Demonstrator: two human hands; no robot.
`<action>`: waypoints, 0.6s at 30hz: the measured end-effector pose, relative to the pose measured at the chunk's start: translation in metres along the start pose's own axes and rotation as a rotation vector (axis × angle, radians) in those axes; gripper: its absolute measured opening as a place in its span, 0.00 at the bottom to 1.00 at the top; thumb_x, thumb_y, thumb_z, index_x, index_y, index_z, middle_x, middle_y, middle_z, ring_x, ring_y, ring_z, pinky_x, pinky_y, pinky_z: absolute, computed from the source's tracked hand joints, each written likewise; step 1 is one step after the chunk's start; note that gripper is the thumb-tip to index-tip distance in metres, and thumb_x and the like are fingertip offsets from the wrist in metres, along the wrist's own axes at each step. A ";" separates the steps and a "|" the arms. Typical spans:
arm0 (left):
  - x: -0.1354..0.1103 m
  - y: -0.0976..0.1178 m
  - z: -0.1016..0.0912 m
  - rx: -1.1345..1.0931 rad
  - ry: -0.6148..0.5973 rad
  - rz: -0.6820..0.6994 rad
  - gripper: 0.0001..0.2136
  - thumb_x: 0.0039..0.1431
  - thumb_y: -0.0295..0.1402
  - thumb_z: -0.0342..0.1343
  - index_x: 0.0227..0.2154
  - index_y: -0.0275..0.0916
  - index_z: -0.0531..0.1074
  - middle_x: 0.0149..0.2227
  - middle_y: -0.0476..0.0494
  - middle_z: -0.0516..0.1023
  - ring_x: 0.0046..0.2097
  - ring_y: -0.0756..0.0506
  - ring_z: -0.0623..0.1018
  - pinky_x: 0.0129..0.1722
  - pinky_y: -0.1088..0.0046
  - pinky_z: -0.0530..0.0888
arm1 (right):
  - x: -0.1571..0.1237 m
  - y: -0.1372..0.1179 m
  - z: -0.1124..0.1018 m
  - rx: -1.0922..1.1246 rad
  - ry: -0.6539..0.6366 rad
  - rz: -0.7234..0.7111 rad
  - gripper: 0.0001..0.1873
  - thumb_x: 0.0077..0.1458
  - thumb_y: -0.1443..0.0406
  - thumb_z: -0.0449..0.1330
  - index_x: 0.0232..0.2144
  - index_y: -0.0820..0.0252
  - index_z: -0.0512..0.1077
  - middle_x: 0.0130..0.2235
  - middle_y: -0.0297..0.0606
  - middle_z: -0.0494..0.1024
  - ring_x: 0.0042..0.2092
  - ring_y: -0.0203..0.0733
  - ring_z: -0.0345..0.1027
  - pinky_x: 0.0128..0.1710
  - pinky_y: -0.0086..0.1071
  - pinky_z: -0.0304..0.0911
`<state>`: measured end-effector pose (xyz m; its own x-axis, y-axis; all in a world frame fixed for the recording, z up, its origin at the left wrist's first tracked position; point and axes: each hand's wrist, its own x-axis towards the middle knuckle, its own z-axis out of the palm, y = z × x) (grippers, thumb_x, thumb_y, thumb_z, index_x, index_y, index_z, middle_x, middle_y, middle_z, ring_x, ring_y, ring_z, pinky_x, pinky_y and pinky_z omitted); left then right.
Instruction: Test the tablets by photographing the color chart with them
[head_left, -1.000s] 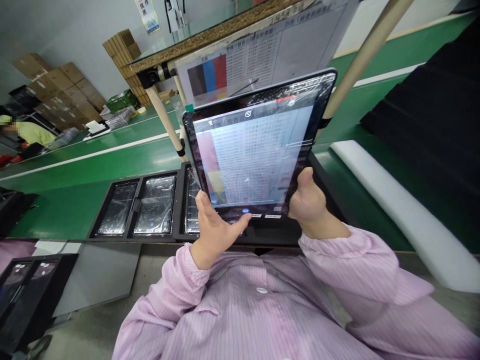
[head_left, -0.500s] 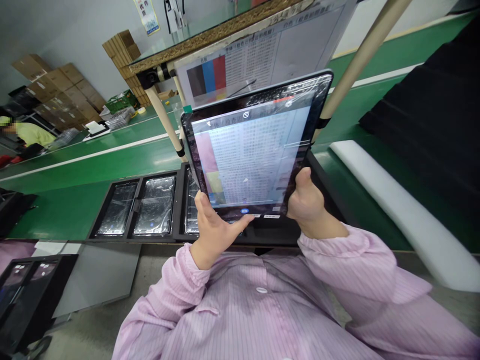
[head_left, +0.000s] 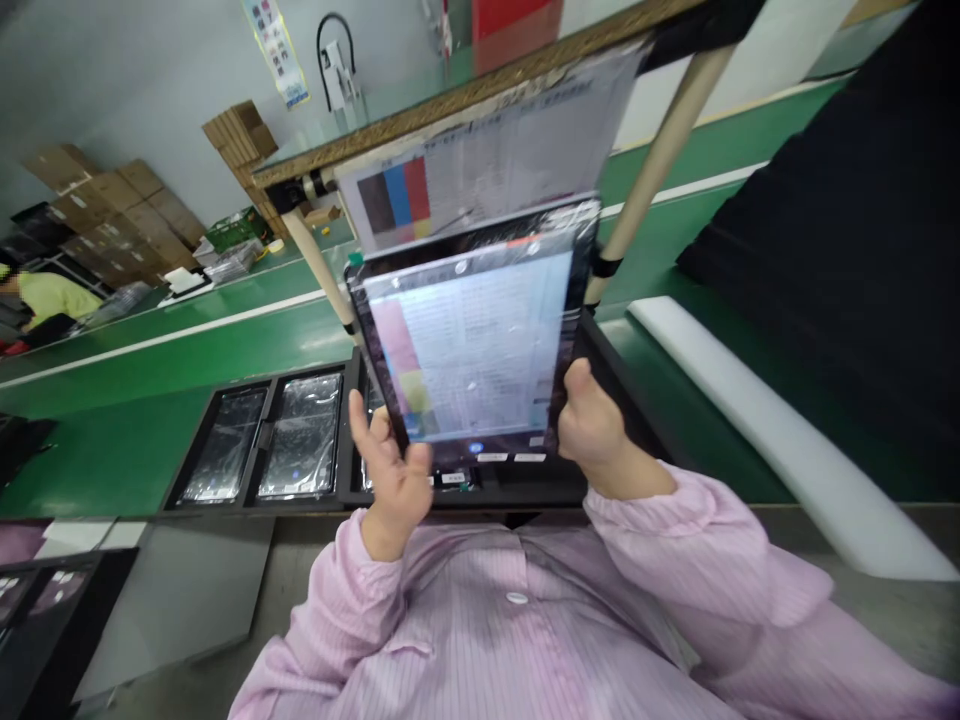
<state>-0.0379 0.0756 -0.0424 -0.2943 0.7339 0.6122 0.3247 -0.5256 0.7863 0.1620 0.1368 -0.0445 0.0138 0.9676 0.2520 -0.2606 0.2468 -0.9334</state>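
Note:
A tablet [head_left: 472, 350] with a lit screen and plastic film stands tilted up in front of me. Its screen displays a pale page of text with coloured blocks on the left. My right hand [head_left: 592, 425] is closed on the tablet's lower right edge, thumb up at the front, other fingers hidden. At the lower left corner is my left hand [head_left: 390, 480], its fingers apart and its thumb by the corner; whether it touches is unclear. Behind the tablet hangs a printed chart [head_left: 487, 150] with colour blocks.
On the green bench [head_left: 112, 440], a black foam tray [head_left: 251, 445] holds film-covered tablets in compartments. A white foam strip [head_left: 757, 420] and black cloth [head_left: 847, 270] lie to the right. Beige posts [head_left: 660, 160] carry a shelf [head_left: 450, 75]. A person in yellow [head_left: 56, 295] is far left.
The tablet and my right hand now appear lower and farther left in view. My left hand has shifted left, its fingers spreading off the tablet's lower edge. The camera view has shifted too.

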 end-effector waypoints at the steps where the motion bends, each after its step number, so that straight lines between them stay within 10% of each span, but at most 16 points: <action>1: 0.005 0.002 -0.003 -0.131 0.025 -0.108 0.35 0.65 0.54 0.51 0.70 0.45 0.50 0.56 0.35 0.75 0.55 0.42 0.78 0.54 0.62 0.76 | -0.004 -0.003 0.001 -0.012 -0.006 -0.018 0.38 0.57 0.31 0.49 0.38 0.57 0.76 0.37 0.43 0.78 0.50 0.52 0.73 0.56 0.46 0.71; 4: 0.017 0.004 -0.009 -0.465 0.076 -0.389 0.24 0.64 0.52 0.55 0.58 0.49 0.70 0.52 0.43 0.80 0.53 0.44 0.80 0.52 0.67 0.77 | -0.014 -0.021 0.007 -0.029 -0.096 -0.106 0.36 0.61 0.36 0.50 0.52 0.55 0.75 0.50 0.42 0.77 0.59 0.50 0.68 0.63 0.46 0.65; 9: 0.021 0.005 -0.002 -0.660 0.094 -0.497 0.18 0.58 0.48 0.63 0.50 0.52 0.76 0.51 0.49 0.82 0.50 0.46 0.81 0.49 0.70 0.78 | -0.011 -0.066 0.008 -0.141 -0.270 -0.403 0.33 0.70 0.46 0.43 0.72 0.44 0.45 0.70 0.27 0.45 0.72 0.41 0.41 0.74 0.41 0.39; 18: 0.011 0.012 0.022 -0.583 0.117 -0.570 0.26 0.52 0.50 0.68 0.53 0.48 0.75 0.54 0.43 0.81 0.53 0.44 0.80 0.53 0.67 0.77 | 0.000 -0.091 -0.025 -0.464 -0.197 -0.552 0.34 0.71 0.50 0.45 0.73 0.51 0.46 0.68 0.32 0.54 0.65 0.44 0.60 0.64 0.34 0.62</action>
<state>-0.0171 0.0863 -0.0281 -0.3752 0.9231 0.0849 -0.4126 -0.2483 0.8764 0.2094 0.1160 0.0342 -0.1598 0.6802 0.7154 0.1686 0.7329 -0.6591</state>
